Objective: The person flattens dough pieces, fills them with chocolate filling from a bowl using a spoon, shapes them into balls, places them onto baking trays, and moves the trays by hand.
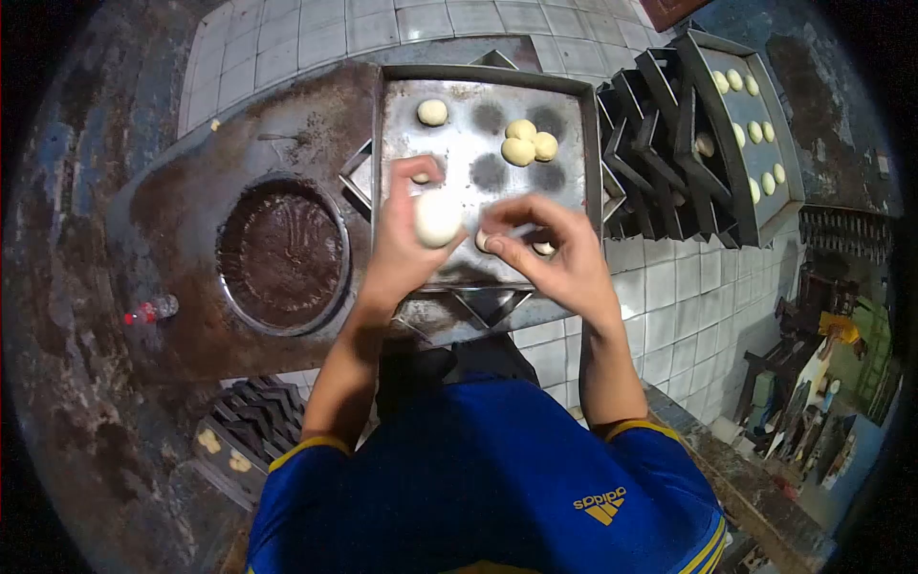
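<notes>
My left hand (pixel 397 244) is curled around a large smooth dough ball (pixel 438 217) above the metal tray (pixel 449 86). To its right, the thumb and fingers of my right hand (pixel 555 249) close on a small dough piece (pixel 483 241), partly covered by the fingertips. Another dough ball (pixel 543 249) shows in part beneath that hand. At the tray's upper left lies a single dough ball (pixel 432 112). Three more sit touching in a cluster (pixel 519 151) at the upper right. Behind my left fingers, one more ball (pixel 421 176) is mostly hidden.
Left of the tray stands a round pan (pixel 341 263) with a dark coating inside. A small bottle (pixel 153 309) with a red end lies farther left. Stacked trays (pixel 703 72) rise at the right, the outermost holding several dough balls. More stacked trays (pixel 253 421) are at the lower left.
</notes>
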Demonstrator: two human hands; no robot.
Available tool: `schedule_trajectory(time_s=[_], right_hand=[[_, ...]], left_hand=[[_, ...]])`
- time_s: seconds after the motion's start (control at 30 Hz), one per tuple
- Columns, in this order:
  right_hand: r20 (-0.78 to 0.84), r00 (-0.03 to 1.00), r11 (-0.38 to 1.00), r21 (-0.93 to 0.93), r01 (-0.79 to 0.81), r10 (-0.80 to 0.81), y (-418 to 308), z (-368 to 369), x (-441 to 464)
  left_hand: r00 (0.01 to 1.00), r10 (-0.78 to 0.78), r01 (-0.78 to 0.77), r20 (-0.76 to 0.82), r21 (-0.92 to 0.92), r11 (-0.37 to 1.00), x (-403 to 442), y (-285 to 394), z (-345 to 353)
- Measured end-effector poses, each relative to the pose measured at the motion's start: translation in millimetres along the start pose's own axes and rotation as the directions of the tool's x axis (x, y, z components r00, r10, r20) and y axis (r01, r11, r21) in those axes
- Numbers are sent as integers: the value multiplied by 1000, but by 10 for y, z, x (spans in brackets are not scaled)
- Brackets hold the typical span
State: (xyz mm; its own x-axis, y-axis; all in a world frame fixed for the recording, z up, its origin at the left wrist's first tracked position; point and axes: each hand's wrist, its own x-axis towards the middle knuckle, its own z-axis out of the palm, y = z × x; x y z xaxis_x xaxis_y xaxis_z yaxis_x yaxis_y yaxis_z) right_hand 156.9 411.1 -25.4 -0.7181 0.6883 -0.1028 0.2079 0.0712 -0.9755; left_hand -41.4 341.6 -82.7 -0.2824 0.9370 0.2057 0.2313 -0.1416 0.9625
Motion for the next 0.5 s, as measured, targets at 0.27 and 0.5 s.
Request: schedule_trajectory(time_s=[0.27,0.5], right_hand=[[-12,999,976,-216,30,-33,876,-426,651],[118,992,909,-409,85,-40,2120,-416,1241]], left_hand=[[986,-33,21,163,75,997,438,-1041,779],[906,-398,399,146,24,916,250,-1538,637]])
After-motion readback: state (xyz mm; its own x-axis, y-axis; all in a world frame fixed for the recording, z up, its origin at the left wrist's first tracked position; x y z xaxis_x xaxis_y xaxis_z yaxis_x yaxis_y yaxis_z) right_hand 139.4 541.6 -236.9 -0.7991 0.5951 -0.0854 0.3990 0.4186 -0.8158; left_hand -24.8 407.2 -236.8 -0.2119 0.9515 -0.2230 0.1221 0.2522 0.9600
